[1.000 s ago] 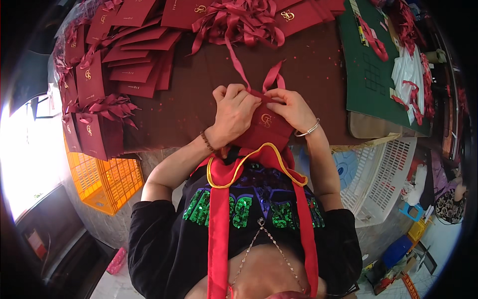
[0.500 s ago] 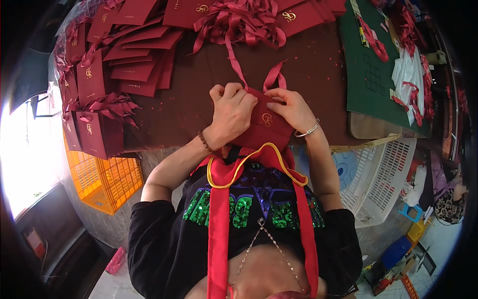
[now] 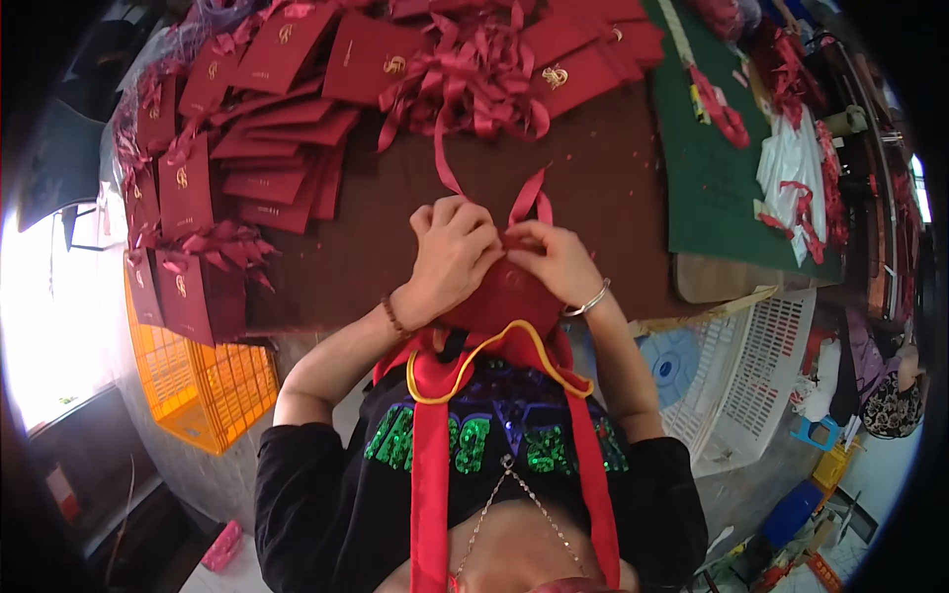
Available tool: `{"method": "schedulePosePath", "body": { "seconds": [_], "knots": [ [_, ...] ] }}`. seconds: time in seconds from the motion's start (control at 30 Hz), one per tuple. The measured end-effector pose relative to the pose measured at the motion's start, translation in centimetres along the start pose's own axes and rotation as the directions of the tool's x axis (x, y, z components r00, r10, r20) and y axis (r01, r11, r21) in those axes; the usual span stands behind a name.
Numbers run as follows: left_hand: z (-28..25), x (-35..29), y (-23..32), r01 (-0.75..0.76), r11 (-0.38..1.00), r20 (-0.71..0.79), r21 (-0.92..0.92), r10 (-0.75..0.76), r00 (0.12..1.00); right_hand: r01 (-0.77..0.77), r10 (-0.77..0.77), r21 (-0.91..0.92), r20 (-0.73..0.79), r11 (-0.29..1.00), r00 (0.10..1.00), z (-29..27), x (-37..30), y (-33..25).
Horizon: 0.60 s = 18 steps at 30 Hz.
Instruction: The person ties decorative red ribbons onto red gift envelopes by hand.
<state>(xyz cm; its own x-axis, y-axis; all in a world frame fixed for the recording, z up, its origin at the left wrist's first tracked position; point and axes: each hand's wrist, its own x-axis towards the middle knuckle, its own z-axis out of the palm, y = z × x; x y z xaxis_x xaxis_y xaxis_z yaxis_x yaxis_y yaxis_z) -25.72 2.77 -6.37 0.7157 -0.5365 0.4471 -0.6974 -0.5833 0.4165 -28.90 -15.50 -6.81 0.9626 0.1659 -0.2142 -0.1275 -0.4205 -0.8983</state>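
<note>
At the table's near edge, a dark red paper bag (image 3: 499, 301) with a faint gold mark is held upright against my apron. My left hand (image 3: 455, 252) is closed on its top edge, knuckles up. My right hand (image 3: 559, 265) pinches at the top edge beside it, thumb and forefinger together; its fingertips almost meet the left ones. A red ribbon (image 3: 532, 198) rises in a loop just beyond my right fingers. Another ribbon strand (image 3: 447, 163) runs from beyond my left hand to a ribbon pile (image 3: 470, 74). What lies between the fingertips is hidden.
Red bags (image 3: 287, 163) lie in overlapping stacks at the left, some with ribbons. More bags (image 3: 563, 79) lie at the back. A green board (image 3: 707, 188) with a white plastic bag (image 3: 791, 163) is at the right. Orange (image 3: 198, 366) and white crates (image 3: 761, 376) stand below the table.
My fingertips have drawn closer together at the bag's top edge and cover more of its front. The ribbon loop has shifted slightly left. The whole view has tilted a little.
</note>
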Motion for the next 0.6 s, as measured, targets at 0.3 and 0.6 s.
{"method": "schedulePosePath", "body": {
  "seconds": [0.3, 0.6],
  "knots": [
    [-2.8, 2.8, -3.0, 0.196, 0.952, 0.541, -0.237, -0.038, 0.84, 0.064, -0.074, -0.241, -0.032, 0.968, 0.997, 0.8, -0.8, -3.1],
    [-3.0, 9.6, -4.4, 0.005, 0.99, 0.985, -0.142, 0.141, 0.1, 0.265, -0.323, -0.516, -0.025, 0.815, 0.946, 2.1, -1.1, -4.2]
  ]
}}
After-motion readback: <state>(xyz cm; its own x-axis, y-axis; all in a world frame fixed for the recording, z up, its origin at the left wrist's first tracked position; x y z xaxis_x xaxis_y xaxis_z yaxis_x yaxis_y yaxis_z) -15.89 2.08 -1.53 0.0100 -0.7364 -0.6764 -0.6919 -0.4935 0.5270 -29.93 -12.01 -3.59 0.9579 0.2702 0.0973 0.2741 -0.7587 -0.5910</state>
